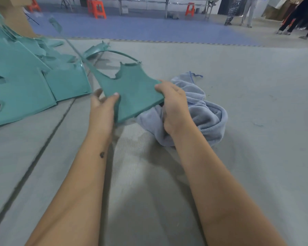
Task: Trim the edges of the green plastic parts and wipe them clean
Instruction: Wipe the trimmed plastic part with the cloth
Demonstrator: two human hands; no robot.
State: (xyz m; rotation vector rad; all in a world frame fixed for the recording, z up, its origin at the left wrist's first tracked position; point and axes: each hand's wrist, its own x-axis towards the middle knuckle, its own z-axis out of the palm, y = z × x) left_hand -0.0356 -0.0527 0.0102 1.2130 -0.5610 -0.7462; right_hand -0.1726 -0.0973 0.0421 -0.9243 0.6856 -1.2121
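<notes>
Both hands hold one flat, matte green plastic part (132, 93) above the grey floor (238, 157): the left hand (101, 107) pinches its near-left edge, the right hand (174, 103) has its fingers (159, 87) curled over the right edge. Its far edge looks jagged, so trimming seems unfinished. A soft, crumpled pale blue cloth (206, 118) lies just beneath; glossy green panels (25, 89) pile at left, apparently still waiting.

Bare grey floor (256, 121) lies open from 1 to 5 o'clock of the hands. A heap of green panels (25, 82) blocks 9 to 11 o'clock; the crumpled blue cloth (203, 110) sits at 3, touching the right wrist.
</notes>
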